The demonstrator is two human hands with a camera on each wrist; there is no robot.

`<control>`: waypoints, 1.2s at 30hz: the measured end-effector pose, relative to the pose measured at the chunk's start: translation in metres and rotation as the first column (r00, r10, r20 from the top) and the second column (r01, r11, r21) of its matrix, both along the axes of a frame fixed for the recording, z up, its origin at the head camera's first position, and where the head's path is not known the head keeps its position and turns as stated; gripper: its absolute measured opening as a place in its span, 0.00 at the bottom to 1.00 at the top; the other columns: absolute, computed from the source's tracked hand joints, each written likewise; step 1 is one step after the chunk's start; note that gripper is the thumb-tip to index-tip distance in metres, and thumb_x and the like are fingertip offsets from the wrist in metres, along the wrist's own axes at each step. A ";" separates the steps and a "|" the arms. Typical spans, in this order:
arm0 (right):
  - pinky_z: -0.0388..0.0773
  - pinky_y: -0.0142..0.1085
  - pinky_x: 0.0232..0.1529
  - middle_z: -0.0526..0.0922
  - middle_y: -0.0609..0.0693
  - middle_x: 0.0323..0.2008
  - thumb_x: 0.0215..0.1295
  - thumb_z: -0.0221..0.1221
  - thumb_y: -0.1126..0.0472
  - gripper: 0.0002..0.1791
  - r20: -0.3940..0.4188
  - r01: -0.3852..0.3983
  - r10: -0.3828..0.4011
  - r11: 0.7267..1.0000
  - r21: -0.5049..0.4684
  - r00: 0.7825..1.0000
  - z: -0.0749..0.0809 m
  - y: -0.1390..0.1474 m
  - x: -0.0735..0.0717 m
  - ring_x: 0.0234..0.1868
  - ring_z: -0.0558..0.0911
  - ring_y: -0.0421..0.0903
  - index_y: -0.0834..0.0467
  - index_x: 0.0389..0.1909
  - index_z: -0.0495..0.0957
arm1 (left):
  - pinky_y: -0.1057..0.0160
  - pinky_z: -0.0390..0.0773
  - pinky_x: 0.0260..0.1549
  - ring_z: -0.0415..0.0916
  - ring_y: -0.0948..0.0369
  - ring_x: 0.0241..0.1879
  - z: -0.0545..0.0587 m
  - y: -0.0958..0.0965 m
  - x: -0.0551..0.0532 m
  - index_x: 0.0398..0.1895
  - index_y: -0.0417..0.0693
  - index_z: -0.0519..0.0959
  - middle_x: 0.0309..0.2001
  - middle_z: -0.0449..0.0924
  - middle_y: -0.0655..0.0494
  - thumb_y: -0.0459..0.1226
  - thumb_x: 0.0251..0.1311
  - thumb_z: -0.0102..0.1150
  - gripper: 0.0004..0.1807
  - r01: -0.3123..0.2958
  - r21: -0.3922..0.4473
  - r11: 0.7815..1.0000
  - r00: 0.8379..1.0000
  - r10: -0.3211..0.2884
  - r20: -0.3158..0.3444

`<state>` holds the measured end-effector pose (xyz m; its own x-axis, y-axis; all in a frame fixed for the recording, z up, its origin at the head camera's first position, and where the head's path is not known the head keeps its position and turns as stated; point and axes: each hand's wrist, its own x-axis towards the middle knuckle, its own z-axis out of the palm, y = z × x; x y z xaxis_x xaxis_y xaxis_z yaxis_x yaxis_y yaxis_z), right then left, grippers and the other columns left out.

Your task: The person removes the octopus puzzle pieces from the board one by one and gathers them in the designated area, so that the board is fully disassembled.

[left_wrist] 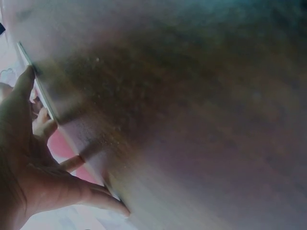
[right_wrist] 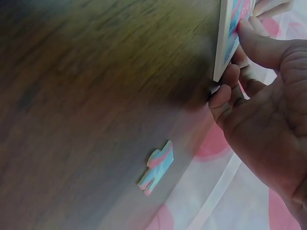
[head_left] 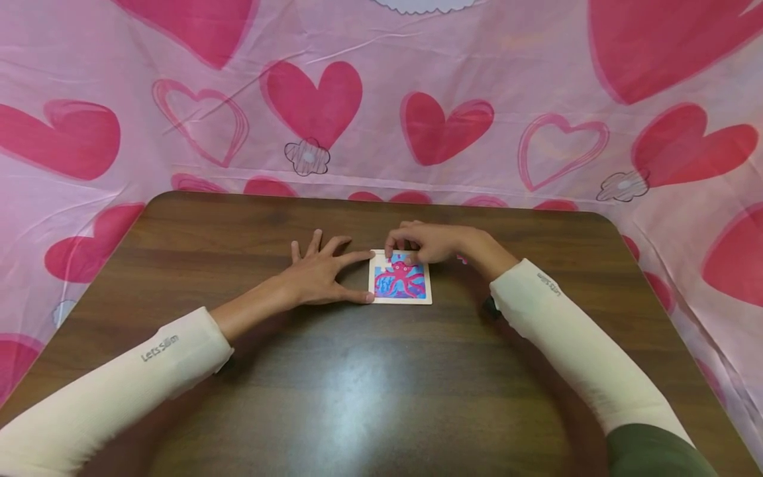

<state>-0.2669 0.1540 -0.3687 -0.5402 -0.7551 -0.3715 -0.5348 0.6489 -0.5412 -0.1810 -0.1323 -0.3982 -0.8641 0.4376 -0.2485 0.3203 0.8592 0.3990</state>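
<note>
Covering part of puzzle point(head_left: 402, 285): right hand point(head_left: 438, 242), grip unclear, loose piece point(right_wrist: 160, 165) nearby; left hand point(head_left: 316, 275) spread, touching puzzle.

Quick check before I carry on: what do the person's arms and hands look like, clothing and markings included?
Both hands, left and right, are bare, without gloves. Cream sleeves cover both forearms, each printed near the cuff with dark "Let's Slim" lettering. Dark green cloth shows higher on the right arm. Something small and dark pokes out under the right cuff.
</note>
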 end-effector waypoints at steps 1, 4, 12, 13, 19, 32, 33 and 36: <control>0.76 0.52 0.65 0.77 0.53 0.57 0.79 0.64 0.63 0.17 0.005 0.004 -0.004 1.000 0.004 1.000 0.001 -0.001 0.000 0.61 0.72 0.53 0.44 0.63 0.81 | 0.08 0.26 0.75 0.24 0.22 0.89 0.000 0.000 0.000 0.88 0.88 0.62 0.93 0.47 0.50 0.81 0.58 0.67 0.54 0.000 0.000 1.000 1.000 0.000 0.000; 0.76 0.53 0.65 0.77 0.54 0.58 0.77 0.64 0.64 0.18 0.012 0.004 -0.004 1.000 0.009 1.000 0.003 -0.003 0.000 0.62 0.72 0.53 0.46 0.62 0.81 | 0.08 0.27 0.75 0.24 0.22 0.90 0.001 0.000 -0.001 0.88 0.88 0.63 0.93 0.47 0.50 0.81 0.57 0.67 0.54 -0.004 0.000 1.000 1.000 0.004 0.001; 0.76 0.52 0.65 0.77 0.54 0.58 0.73 0.65 0.64 0.19 0.031 0.015 -0.016 1.000 0.012 0.999 0.002 -0.006 -0.004 0.61 0.72 0.54 0.48 0.61 0.82 | 0.08 0.26 0.75 0.24 0.22 0.90 0.002 0.000 0.000 0.88 0.88 0.63 0.93 0.47 0.51 0.80 0.58 0.68 0.54 -0.008 -0.003 1.000 1.000 0.008 0.001; 0.75 0.52 0.65 0.77 0.54 0.58 0.72 0.66 0.64 0.19 0.030 0.016 -0.016 1.000 0.010 0.999 0.002 -0.006 -0.004 0.61 0.72 0.54 0.48 0.61 0.82 | 0.08 0.26 0.75 0.24 0.22 0.90 0.002 0.000 0.000 0.88 0.88 0.62 0.93 0.47 0.51 0.80 0.58 0.68 0.54 -0.008 -0.003 1.000 1.000 0.008 0.001; 0.75 0.53 0.65 0.77 0.53 0.58 0.73 0.66 0.58 0.17 0.033 0.027 -0.028 1.000 0.012 0.999 0.001 -0.007 -0.005 0.62 0.72 0.53 0.46 0.60 0.82 | 0.08 0.27 0.75 0.24 0.22 0.90 0.002 0.000 0.000 0.88 0.88 0.62 0.93 0.47 0.51 0.79 0.59 0.68 0.53 -0.004 -0.002 1.000 1.000 0.004 -0.002; 0.76 0.45 0.57 0.79 0.54 0.52 0.68 0.70 0.62 0.16 0.018 0.023 -0.022 0.997 -0.071 1.000 -0.002 -0.012 -0.007 0.53 0.76 0.52 0.48 0.55 0.87 | 0.07 0.28 0.75 0.24 0.21 0.89 0.002 0.000 -0.001 0.88 0.88 0.62 0.94 0.47 0.51 0.79 0.60 0.67 0.52 -0.001 -0.011 1.000 1.000 0.001 -0.004; 0.75 0.44 0.57 0.79 0.54 0.51 0.67 0.70 0.63 0.16 0.025 0.022 -0.020 0.997 -0.071 0.999 -0.002 -0.013 -0.007 0.53 0.75 0.52 0.49 0.55 0.87 | 0.07 0.28 0.75 0.24 0.21 0.89 0.002 0.000 -0.001 0.88 0.88 0.62 0.94 0.47 0.51 0.79 0.60 0.67 0.52 0.000 -0.011 1.000 1.000 0.000 -0.004; 0.74 0.44 0.57 0.78 0.54 0.51 0.64 0.69 0.64 0.17 0.040 0.021 -0.019 0.998 -0.053 0.999 -0.002 -0.016 -0.008 0.52 0.74 0.52 0.51 0.54 0.86 | 0.07 0.28 0.75 0.24 0.22 0.89 0.003 0.001 -0.001 0.88 0.88 0.62 0.93 0.47 0.51 0.79 0.60 0.67 0.53 0.001 -0.010 1.000 1.000 -0.001 -0.003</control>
